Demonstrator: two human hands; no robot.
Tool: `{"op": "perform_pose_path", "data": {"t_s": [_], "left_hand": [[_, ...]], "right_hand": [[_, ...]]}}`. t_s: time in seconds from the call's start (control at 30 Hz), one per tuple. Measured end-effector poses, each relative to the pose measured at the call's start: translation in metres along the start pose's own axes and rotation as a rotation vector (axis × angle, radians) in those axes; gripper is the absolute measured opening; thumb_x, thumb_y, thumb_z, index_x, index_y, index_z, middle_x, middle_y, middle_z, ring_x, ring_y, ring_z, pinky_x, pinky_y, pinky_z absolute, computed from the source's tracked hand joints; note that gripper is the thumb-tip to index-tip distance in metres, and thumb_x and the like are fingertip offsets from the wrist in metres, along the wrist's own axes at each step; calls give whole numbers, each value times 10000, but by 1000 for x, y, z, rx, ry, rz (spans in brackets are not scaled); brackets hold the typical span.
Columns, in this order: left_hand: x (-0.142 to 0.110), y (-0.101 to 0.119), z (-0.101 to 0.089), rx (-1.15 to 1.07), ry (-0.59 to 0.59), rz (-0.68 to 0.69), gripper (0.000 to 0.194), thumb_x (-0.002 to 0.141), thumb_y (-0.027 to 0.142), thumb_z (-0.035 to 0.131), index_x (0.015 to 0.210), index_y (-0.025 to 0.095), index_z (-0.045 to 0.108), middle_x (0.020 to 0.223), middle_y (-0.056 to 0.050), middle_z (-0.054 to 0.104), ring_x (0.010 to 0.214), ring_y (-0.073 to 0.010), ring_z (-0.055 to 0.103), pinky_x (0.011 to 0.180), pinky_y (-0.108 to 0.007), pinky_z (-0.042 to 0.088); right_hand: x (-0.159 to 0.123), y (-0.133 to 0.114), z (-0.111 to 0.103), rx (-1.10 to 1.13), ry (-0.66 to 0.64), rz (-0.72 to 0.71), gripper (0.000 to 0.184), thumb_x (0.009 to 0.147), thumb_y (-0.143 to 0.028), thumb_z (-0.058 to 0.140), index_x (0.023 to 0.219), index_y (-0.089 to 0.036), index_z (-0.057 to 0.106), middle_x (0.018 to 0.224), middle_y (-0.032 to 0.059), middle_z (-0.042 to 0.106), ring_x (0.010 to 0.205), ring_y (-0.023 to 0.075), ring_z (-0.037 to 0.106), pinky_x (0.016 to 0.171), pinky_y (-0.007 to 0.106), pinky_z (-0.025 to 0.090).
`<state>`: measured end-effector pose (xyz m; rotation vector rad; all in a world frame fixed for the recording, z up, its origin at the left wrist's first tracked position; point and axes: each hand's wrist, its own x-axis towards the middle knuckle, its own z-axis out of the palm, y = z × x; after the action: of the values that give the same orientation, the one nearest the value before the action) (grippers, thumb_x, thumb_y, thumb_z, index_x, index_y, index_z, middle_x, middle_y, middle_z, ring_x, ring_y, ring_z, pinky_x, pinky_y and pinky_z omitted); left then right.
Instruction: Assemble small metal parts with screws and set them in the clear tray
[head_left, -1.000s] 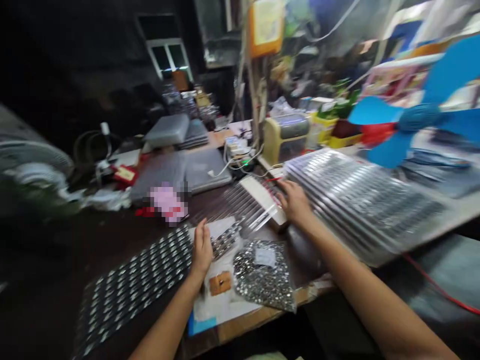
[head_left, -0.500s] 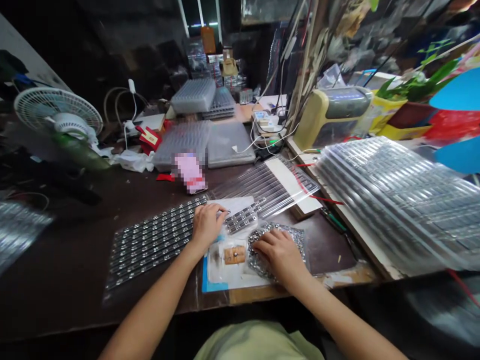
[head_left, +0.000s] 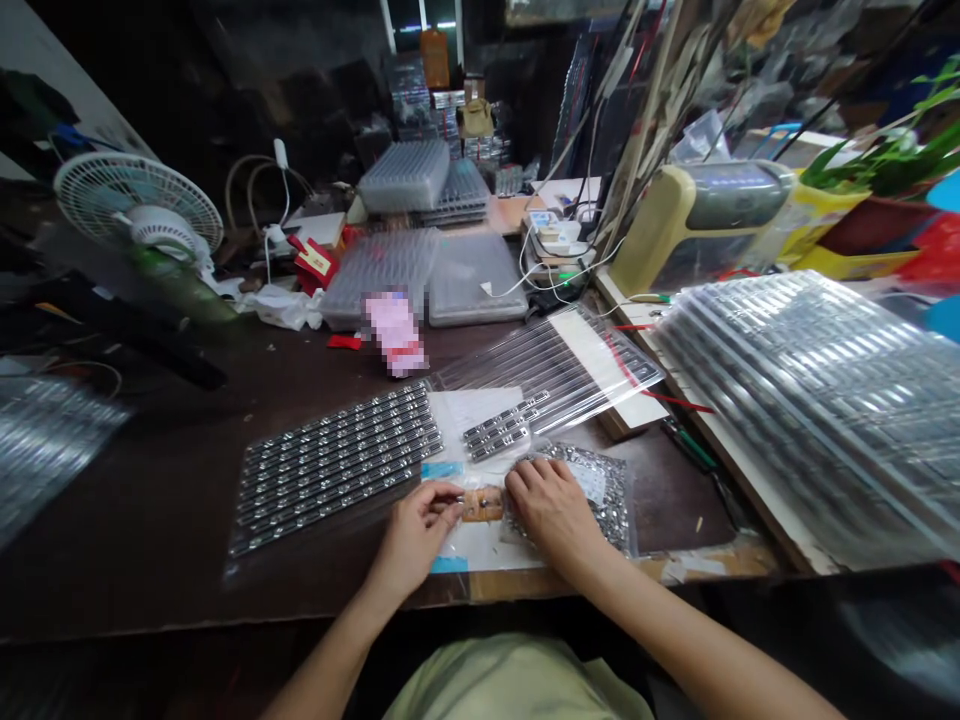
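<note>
My left hand (head_left: pixel 421 532) is at the left end of a small orange-brown block (head_left: pixel 481 505) with a metal bit in its middle. Thumb and fingers are pinched together; whatever they hold is too small to make out. Across the block, my right hand (head_left: pixel 553 500) has its fingers curled down, their tips hidden, beside a clear bag of small shiny metal parts (head_left: pixel 611 500). Left of the hands lies a clear tray filled with rows of dark strips with metal pieces (head_left: pixel 337 455). Behind them, a second clear tray (head_left: pixel 517 375) carries a few such strips (head_left: pixel 504 425) at its near end.
Stacked clear trays (head_left: pixel 795 400) fill the right side behind a wooden edge (head_left: pixel 739 460). A green-handled tool (head_left: pixel 694 447) lies by it. At the back are a pink phone-like object (head_left: pixel 396 335), more clear trays (head_left: pixel 480 280), cables and a white fan (head_left: pixel 139 205).
My left hand has moved from the strip tray's right end down towards me, to the orange-brown block. My right hand has shifted slightly towards the block. The camera view has turned a little left.
</note>
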<state>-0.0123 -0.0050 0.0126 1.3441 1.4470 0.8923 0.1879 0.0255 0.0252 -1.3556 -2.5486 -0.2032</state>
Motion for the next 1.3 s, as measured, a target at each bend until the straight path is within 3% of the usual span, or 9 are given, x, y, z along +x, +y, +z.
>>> {"op": "perform_pose_path", "data": {"t_s": [0.17,0.27,0.4,0.6,0.77,1.0,1.3], "left_hand": [[3,0,13,363,64,339,146,851,242,559,923,213,683,928,-55,641,878,-185,613,780,-303,505],[3,-4,17,432,92,398,152,860,223,567,955,223,686,912,-46,627,872,-175,608,798,-299,497],[2,-8,21,502,104,444,163,858,216,578,981,228,685,885,-40,623,839,-170,604,763,-284,498],[3,-2,23,578,106,472,171,864,189,563,987,226,676,845,-37,609,805,-171,592,737,-287,493],[2,-1,25,587,99,479,164,871,181,542,972,212,667,845,-43,613,810,-179,590,731,-289,492],[8,-4,16,253,249,322,166,894,231,496,913,185,654,906,-59,622,854,-170,606,712,-256,509],[9,-4,16,151,221,274,176,887,278,498,926,179,638,932,-61,593,856,-157,597,655,-220,517]], "right_hand": [[-14,9,-5,412,82,157,93,826,-118,505,815,-180,573,776,35,577,734,162,523,657,269,390],[-20,11,-7,637,97,203,125,863,-137,475,865,-189,589,837,47,599,788,158,561,692,259,436],[-22,9,-6,752,94,233,146,896,-183,464,865,-204,606,850,46,626,796,158,588,703,270,464],[-20,5,-2,729,120,233,152,888,-184,479,884,-214,629,875,49,639,810,156,601,701,263,472],[-17,2,3,627,117,257,75,860,-238,580,813,-210,632,772,9,644,742,142,572,671,255,404],[-3,-17,8,513,115,232,11,796,-287,683,797,-292,693,853,-25,669,783,151,502,700,310,287],[-4,-22,10,375,65,193,114,839,-311,633,932,-324,696,894,-6,646,819,155,469,702,305,273]]}}
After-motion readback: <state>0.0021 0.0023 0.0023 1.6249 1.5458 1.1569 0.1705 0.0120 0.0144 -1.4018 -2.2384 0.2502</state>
